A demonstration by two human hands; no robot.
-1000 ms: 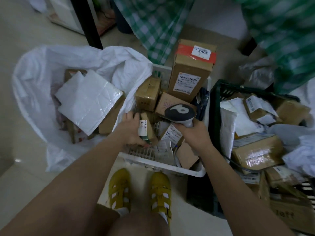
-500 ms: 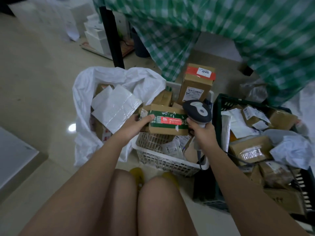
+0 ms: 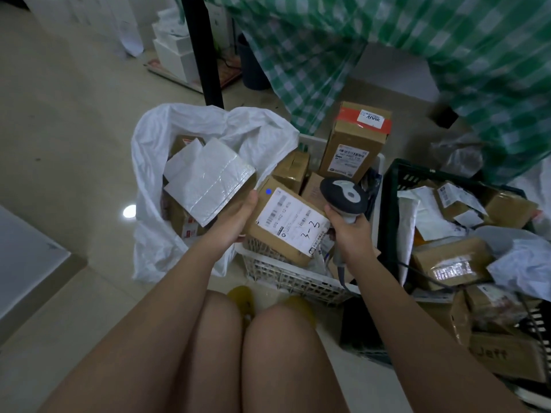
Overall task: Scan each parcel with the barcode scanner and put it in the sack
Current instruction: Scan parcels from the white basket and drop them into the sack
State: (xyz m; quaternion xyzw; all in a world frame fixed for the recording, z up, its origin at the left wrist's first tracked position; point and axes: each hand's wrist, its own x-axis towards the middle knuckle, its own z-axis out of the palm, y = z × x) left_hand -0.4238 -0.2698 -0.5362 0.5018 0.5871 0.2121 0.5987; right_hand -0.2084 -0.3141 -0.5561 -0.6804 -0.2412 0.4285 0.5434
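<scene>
One parcel under the scanner

One parcel (image 3: 286,222) sits label-up over the white basket (image 3: 298,281), its long axis running from the left hand (image 3: 235,219) toward the right. The left hand grips its near-left end, thumb on top. The right hand (image 3: 348,231) is wrapped around the scanner (image 3: 343,196), just right of the label. The sack (image 3: 149,162) lies left, nearer the left hand.

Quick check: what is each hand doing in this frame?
Left hand: holding the labelled parcel.
Right hand: gripping the scanner.
</scene>
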